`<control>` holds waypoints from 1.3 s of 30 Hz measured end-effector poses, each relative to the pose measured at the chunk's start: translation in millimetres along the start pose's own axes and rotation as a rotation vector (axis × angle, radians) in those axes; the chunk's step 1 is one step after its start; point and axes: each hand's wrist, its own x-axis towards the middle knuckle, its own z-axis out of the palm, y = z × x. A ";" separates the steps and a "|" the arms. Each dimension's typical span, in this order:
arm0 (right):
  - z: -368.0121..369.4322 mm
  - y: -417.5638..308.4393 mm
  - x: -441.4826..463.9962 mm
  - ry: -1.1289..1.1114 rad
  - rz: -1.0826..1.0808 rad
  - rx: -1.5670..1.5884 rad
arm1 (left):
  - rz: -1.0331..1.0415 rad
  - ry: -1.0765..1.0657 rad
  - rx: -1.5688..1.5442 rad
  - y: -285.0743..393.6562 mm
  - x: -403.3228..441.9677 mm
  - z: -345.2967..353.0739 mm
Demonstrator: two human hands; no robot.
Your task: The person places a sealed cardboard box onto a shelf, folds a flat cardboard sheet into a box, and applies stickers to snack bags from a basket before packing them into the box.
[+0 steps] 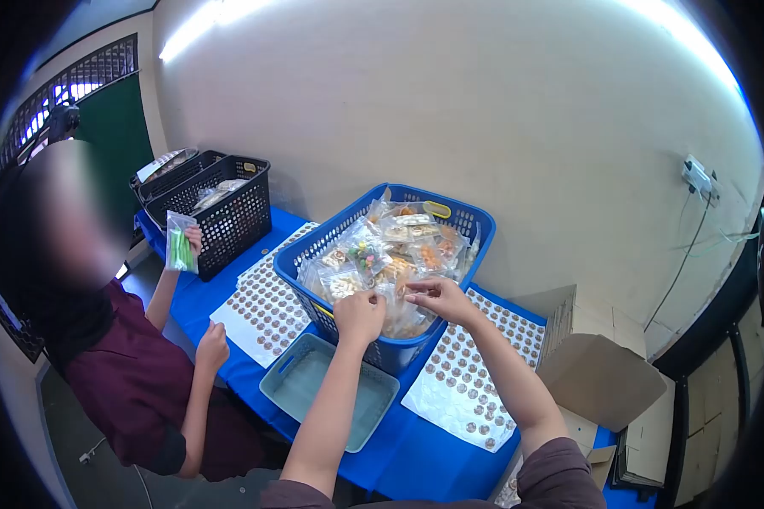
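Both my hands are over the front part of a blue basket (314,299) heaped with clear plastic packets (372,259) of pale, orange and mixed-coloured pieces. My left hand (359,316) is closed, its fingertips pinching the edge of a clear plastic packet (389,299). Close beside it, my right hand (440,299) has thumb and forefinger pinched together at that packet; whatever lies between those fingertips is too small to make out. Sheets of round stickers, one on the left (267,316) and one on the right (475,365), flank the basket.
A grey-green tray (373,416) sits before the basket on the blue-covered table (416,471). At left, a person (144,373) holds a packet with green contents (180,244) near black baskets (238,216). Cardboard boxes (603,373) stand right; a wall socket (698,176) has hanging cables.
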 end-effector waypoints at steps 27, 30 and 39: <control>-75.4 -11.2 -417.2 0.809 0.158 -0.121 | 0.242 -0.736 -0.912 174.7 -315.0 84.8; -61.5 32.7 -456.7 0.738 0.308 0.182 | -0.146 -0.811 -1.130 191.1 -337.6 105.4; 9.7 42.2 -486.7 0.842 0.418 0.802 | -0.224 -1.022 -1.246 215.1 -351.1 110.4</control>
